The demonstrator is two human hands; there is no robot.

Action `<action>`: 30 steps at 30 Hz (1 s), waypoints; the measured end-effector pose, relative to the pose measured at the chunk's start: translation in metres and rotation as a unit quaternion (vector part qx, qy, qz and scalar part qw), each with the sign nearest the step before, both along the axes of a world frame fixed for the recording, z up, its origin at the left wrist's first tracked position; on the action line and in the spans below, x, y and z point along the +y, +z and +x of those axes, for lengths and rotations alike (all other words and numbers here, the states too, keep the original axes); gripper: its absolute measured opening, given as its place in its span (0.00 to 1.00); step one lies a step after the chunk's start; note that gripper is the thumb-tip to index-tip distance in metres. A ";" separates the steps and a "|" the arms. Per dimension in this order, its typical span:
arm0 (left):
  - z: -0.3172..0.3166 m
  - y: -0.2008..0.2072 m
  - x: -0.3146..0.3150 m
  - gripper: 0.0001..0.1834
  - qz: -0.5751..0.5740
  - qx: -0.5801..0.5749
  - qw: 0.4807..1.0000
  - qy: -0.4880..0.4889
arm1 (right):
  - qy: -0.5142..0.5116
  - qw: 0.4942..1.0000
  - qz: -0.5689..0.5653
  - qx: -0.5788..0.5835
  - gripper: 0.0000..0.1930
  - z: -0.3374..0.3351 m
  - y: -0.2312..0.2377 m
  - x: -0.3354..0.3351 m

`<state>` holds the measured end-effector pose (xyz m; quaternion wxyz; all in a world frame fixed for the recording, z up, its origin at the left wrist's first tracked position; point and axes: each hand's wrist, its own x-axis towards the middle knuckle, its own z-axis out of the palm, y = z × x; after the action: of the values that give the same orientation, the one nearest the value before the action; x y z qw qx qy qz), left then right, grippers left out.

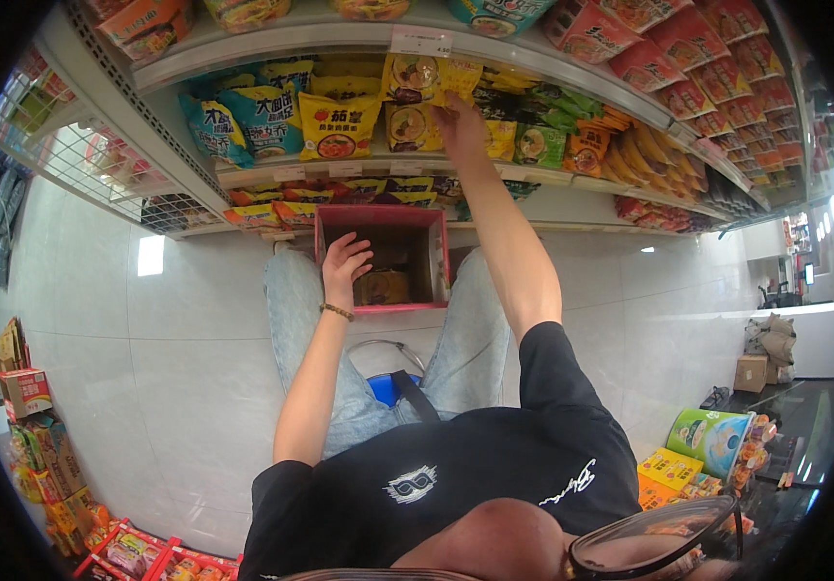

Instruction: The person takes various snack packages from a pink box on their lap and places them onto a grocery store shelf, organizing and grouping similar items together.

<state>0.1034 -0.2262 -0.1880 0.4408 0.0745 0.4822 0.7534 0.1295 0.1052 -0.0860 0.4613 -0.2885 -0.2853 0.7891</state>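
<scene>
My right hand [463, 128] reaches up to the shelf and grips the lower right corner of a yellow instant noodle packet [415, 76]. That packet stands above a similar yellow packet [407, 129] in the row. Beside them on the left is a bright yellow noodle packet [338, 126], then blue packets [267, 121]. My left hand [347, 263] hovers over the left side of an open pink-edged cardboard box [440, 259], fingers apart and slightly bent, holding nothing. The box stands between my knees. Something brown [384, 287] lies in its bottom, too dark to name.
Green packets [539, 145] and orange packets [587, 145] continue along the shelf to the right. Overhead is an upper shelf edge [330, 53]; a lower shelf holds more packets [378, 189]. A wire mesh rack [78, 145] stands at left. Stacked goods [49, 455] sit at lower left.
</scene>
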 end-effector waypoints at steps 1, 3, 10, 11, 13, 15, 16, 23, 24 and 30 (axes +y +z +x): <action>0.000 0.000 0.001 0.24 -0.002 0.003 1.000 -0.002 | -0.004 1.000 -0.022 -0.001 0.28 -0.003 -0.005 0.012; 0.000 0.001 0.004 0.24 0.000 -0.002 1.000 -0.006 | 0.000 0.984 0.090 -0.151 0.25 -0.006 -0.015 0.027; 0.001 0.004 0.003 0.23 -0.002 -0.018 1.000 -0.001 | -0.053 0.962 -0.081 -0.256 0.20 -0.024 0.019 0.011; 0.001 0.004 0.004 0.23 0.001 -0.018 1.000 -0.004 | -0.049 0.954 -0.081 -0.284 0.20 -0.024 0.017 0.014; 0.002 0.002 0.003 0.23 0.004 -0.018 1.000 -0.007 | -0.044 0.944 -0.084 -0.317 0.21 -0.026 0.016 0.015; 0.003 0.002 0.004 0.22 0.003 -0.019 1.000 -0.018 | -0.047 0.939 -0.093 -0.329 0.22 -0.030 0.019 0.019; 0.003 0.001 0.005 0.22 0.004 -0.020 0.999 -0.024 | -0.050 0.937 -0.096 -0.332 0.22 -0.031 0.020 0.020; 0.006 -0.002 0.005 0.22 -0.011 0.015 0.999 -0.030 | 0.049 0.946 -0.129 -0.294 0.28 -0.031 0.035 0.007; 0.007 -0.002 0.005 0.22 -0.011 0.018 0.999 -0.032 | 0.061 0.945 -0.134 -0.292 0.28 -0.031 0.033 0.009; 0.007 0.000 0.005 0.21 -0.006 0.012 0.999 -0.033 | 0.085 0.966 -0.110 -0.218 0.30 -0.024 0.010 0.008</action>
<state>0.1100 -0.2207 -0.1878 0.4604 0.0970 0.4891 0.7344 0.1053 0.1133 -0.0761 0.2849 -0.4769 -0.3139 0.7700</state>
